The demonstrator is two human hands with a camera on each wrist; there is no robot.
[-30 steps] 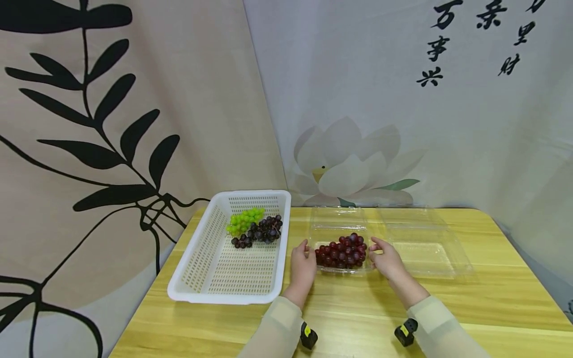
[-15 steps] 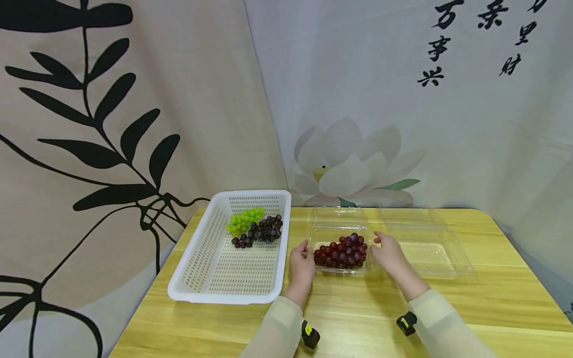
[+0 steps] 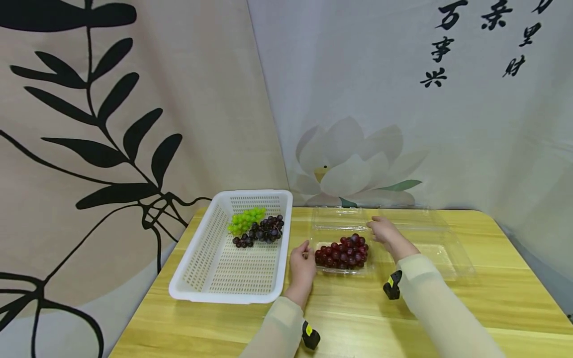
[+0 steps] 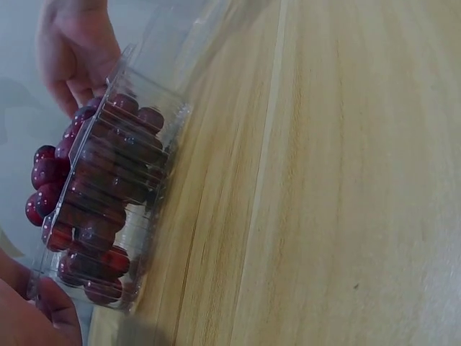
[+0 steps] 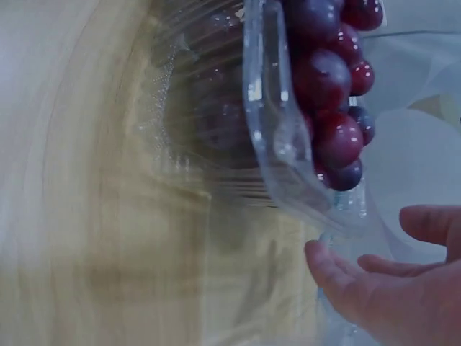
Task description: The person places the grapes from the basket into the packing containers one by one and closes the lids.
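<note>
On the left, a cloth backdrop (image 3: 210,99) bore a black leaf print. In front of it, the white basket (image 3: 219,298) stood on the wooden table (image 3: 358,313), with green grapes (image 3: 247,220) and black grapes (image 3: 270,227) lying against each other in its far half. Just right of the basket, the left hand (image 3: 302,268) pinched the left rim of the clear container (image 3: 344,271) between thumb and fingers. The red grapes (image 3: 342,252) lay inside that container, heaped above its rim, its lid folded open toward the backdrop. Beyond its right side, the right hand (image 3: 388,234) reached near the lid, fingers apart; whether they touched the plastic could not be told. Farthest right, a second clear container (image 3: 431,253) lay open, partly behind the right arm.
</note>
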